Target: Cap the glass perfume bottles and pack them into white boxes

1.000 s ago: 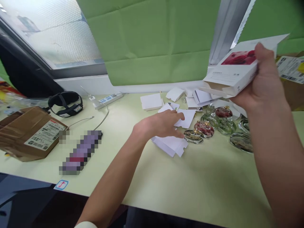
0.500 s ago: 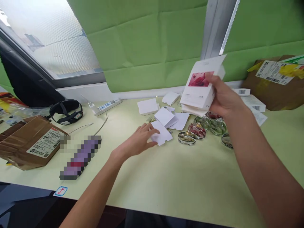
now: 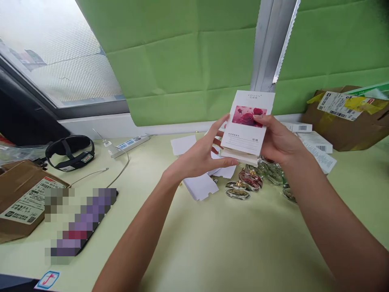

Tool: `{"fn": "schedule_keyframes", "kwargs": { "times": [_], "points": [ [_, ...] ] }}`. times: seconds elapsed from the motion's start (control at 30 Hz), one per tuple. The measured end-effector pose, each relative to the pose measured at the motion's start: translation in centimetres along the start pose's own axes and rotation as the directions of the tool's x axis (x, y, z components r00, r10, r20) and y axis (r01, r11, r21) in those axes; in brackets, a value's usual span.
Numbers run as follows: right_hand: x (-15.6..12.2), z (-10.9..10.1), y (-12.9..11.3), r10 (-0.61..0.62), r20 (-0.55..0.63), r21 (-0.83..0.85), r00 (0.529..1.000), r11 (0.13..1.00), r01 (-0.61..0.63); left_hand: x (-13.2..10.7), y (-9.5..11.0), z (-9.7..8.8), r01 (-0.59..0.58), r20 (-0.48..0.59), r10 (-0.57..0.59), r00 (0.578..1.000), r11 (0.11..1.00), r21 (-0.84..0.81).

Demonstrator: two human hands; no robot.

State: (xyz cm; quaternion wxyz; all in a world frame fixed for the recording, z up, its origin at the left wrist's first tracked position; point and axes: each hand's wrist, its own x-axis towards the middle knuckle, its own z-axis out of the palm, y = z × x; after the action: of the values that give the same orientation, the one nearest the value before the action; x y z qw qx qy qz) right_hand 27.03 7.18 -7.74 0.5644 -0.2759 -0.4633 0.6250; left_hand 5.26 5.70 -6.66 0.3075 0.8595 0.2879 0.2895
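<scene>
Above the table my right hand grips a white paper box, its thumb pressed over a pink picture on the front. The box's top flap stands up and its lower end looks open. My left hand is closed about the left side and lower edge of the same box, with some fingertips hidden behind it. Beneath the hands lie white folded cards. Small clear bottles with red, green and dark contents lie beside the cards, partly covered by the box and my right hand.
White boxes lie at the right, before a brown carton. On the left are another brown carton, a black headset, a power strip and a blurred purple object. A green curtain hangs behind.
My left hand has left the white cards and come up to the box. My right hand has brought the box slightly lower and turned its printed front towards me. The view has shifted slightly.
</scene>
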Motion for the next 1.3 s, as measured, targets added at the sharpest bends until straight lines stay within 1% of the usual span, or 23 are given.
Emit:
{"fn": "schedule_keyframes", "kwargs": {
  "times": [0.07, 0.2, 0.37, 0.47, 0.67, 0.83, 0.97, 1.07, 1.17, 1.23, 1.3],
  "points": [
    [0.1, 0.1, 0.0, 0.023, 0.003, -0.055, 1.000, 0.998, -0.022, -0.2, -0.3, -0.1, -0.023, -0.014, 0.022, 1.000, 0.999, -0.022],
    [0.3, 0.2, 0.3, 0.027, 0.031, -0.185, 0.999, 0.982, -0.021, -0.4, -0.6, -0.6, -0.056, 0.003, 0.057, 0.998, 0.995, -0.084],
    [-0.3, -0.3, -0.3, 0.109, 0.060, -0.442, 0.992, 0.894, -0.072, -0.6, -1.1, -0.9, -0.058, 0.010, 0.061, 0.998, 0.978, -0.201],
    [-0.9, -0.2, -1.0, 0.138, 0.100, -0.515, 0.985, 0.855, -0.068, -0.8, -1.1, -1.1, -0.045, 0.007, 0.048, 0.999, 0.973, -0.225],
    [-1.4, 0.3, -1.8, 0.071, 0.143, -0.532, 0.987, 0.846, 0.017, -1.1, -0.7, -1.2, -0.055, -0.023, 0.052, 0.998, 0.985, -0.165],
    [-1.6, 0.1, -2.0, 0.034, 0.108, -0.510, 0.994, 0.860, 0.026, -1.1, -0.4, -1.1, -0.052, -0.037, 0.046, 0.998, 0.982, -0.180],
    [-1.7, -0.2, -2.2, 0.027, 0.127, -0.498, 0.992, 0.866, 0.040, -1.1, -0.2, -1.0, -0.046, -0.037, 0.039, 0.999, 0.980, -0.195],
    [-1.7, -0.3, -2.4, 0.020, 0.110, -0.512, 0.994, 0.858, 0.039, -1.0, -0.1, -0.9, -0.051, -0.039, 0.044, 0.998, 0.978, -0.200],
    [-1.9, -0.3, -2.7, -0.037, 0.082, -0.494, 0.996, 0.866, 0.073, -0.9, -0.2, -0.8, -0.068, -0.030, 0.063, 0.998, 0.973, -0.221],
    [-2.1, -0.4, -3.0, -0.093, 0.108, -0.460, 0.990, 0.878, 0.132, -0.8, -0.3, -0.8, -0.075, -0.033, 0.070, 0.997, 0.970, -0.230],
    [-2.4, -0.4, -3.3, -0.091, 0.194, -0.454, 0.977, 0.874, 0.172, -0.9, -0.3, -0.9, -0.073, -0.046, 0.064, 0.997, 0.971, -0.226]
  ]
}}
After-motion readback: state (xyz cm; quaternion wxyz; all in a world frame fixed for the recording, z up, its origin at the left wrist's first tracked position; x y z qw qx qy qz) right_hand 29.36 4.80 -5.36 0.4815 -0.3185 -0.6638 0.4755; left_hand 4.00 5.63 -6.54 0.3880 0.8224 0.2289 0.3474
